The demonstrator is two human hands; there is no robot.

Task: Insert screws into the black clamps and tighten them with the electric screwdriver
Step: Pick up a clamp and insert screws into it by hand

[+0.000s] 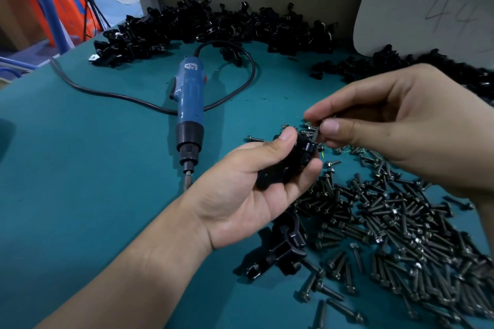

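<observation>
Meanwhile, the left hand (248,195) grips a black clamp (288,163) above the green table (93,168), the right hand (395,125) pinches a screw (316,135) at the clamp's top end, and the blue electric screwdriver (188,115) lies untouched to the left, loose screws (387,222) heaped below.

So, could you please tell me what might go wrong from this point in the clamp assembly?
1. The right hand only pinches the small dark metal screw at the black plastic clamp that the left hand holds; it could slip into the loose screw pile below.
2. The blue electric screwdriver lies apart on the green table; reaching for it may let an unseated screw tip out.
</observation>
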